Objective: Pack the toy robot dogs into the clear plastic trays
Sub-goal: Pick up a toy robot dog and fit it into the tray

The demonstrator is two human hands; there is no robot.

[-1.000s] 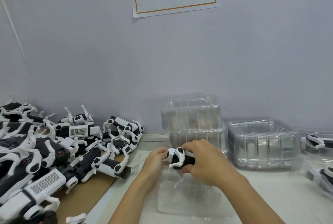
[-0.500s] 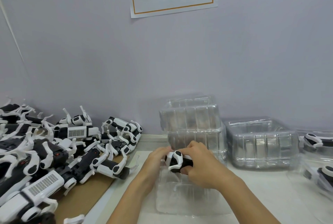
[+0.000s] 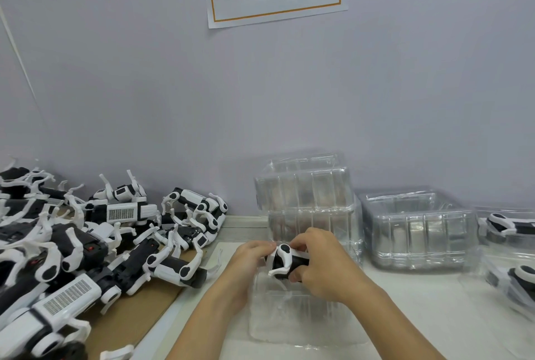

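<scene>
A black and white toy robot dog [image 3: 282, 261] is held between both hands just above a clear plastic tray [image 3: 301, 319] lying on the table in front of me. My right hand [image 3: 320, 264] grips its body from the right, fingers curled under it. My left hand [image 3: 249, 258] pinches its left end with thumb and fingers. Most of the dog is hidden behind my hands.
A heap of toy robot dogs [image 3: 86, 246] lies on brown cardboard [image 3: 136, 313] at the left. Stacked clear trays [image 3: 307, 194] stand behind my hands, another stack [image 3: 417, 229] to their right. Packed trays with dogs [image 3: 509, 246] sit at the right edge.
Both hands with the dog have sunk slightly toward the tray and shifted a little left; the grip looks the same.
</scene>
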